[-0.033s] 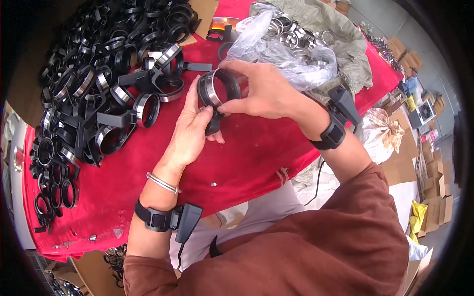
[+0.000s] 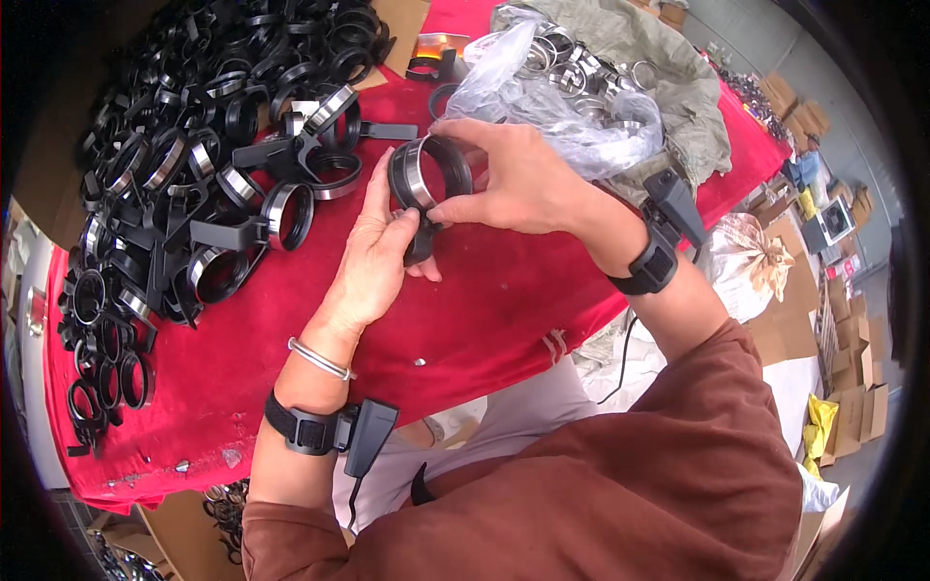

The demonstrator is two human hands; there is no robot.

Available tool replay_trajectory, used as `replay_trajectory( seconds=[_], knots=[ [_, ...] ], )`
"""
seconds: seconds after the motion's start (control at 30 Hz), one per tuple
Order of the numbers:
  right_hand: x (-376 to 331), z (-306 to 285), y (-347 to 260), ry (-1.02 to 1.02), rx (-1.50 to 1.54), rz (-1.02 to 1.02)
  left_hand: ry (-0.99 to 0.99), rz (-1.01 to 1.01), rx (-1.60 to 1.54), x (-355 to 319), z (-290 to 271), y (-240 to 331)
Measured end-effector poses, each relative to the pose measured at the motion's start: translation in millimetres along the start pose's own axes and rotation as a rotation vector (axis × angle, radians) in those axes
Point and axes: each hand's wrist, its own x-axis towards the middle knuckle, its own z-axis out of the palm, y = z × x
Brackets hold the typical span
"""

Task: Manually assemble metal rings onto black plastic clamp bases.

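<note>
Almost nothing has shifted: left hand (image 2: 372, 259) and right hand (image 2: 521, 179) stay clamped on one silver-banded black ring (image 2: 412, 177), leaving it in place; finger contact behind is unclear

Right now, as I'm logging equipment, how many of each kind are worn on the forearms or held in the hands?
Black-and-silver ring part, held: 1
Black strapped-on devices: 2
Silver bangle: 1
Total: 4
</note>
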Motion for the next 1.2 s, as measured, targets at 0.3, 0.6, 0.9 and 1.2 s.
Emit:
replay_trajectory(
  seconds=[0.3,0.6,0.9,1.2],
  knots=[
    [-2,8,-3,0.068,0.094,0.014,0.012,0.059,0.018,-3,-1,2],
    [14,48,-3,0.147,1.332,0.535,0.208,0.168,-0.070,2,7,2],
    [42,78,20,0.455,0.551,0.557,0.192,0.091,-0.058,2,2,3],
    [144,9,44,0.455,1.118,0.713,0.475,0.744,0.965,3,-4,1]
  ],
)
